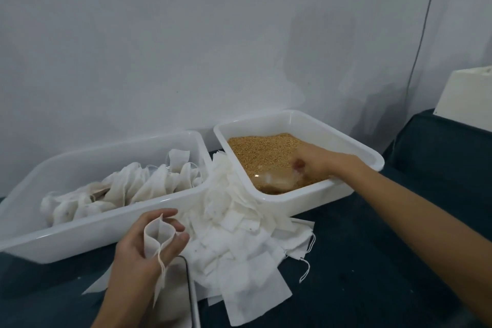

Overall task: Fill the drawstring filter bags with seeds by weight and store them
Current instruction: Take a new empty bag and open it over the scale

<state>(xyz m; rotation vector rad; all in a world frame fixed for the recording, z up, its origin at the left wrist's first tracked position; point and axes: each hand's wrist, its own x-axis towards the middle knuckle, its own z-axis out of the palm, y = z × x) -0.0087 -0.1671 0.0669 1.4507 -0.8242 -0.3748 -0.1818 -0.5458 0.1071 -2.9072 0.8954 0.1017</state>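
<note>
My left hand (149, 242) holds an empty white drawstring filter bag (159, 234) with its mouth spread open, low in the middle of the view. My right hand (314, 162) reaches into the right white tub (354, 141) of golden-brown seeds (261, 149) and grips a clear plastic scoop (277, 181) lying in the seeds. A heap of flat empty bags (239, 226) lies between the tubs and spills toward me. The left white tub (80, 229) holds several filled, tied bags (127, 189).
Everything sits on a dark teal cloth surface (372, 261) against a pale wall. A flat device with a dark rim (190, 293) lies under my left wrist, partly covered by bags. A white box (466, 98) stands at the far right; a thin cable (423, 21) hangs down the wall.
</note>
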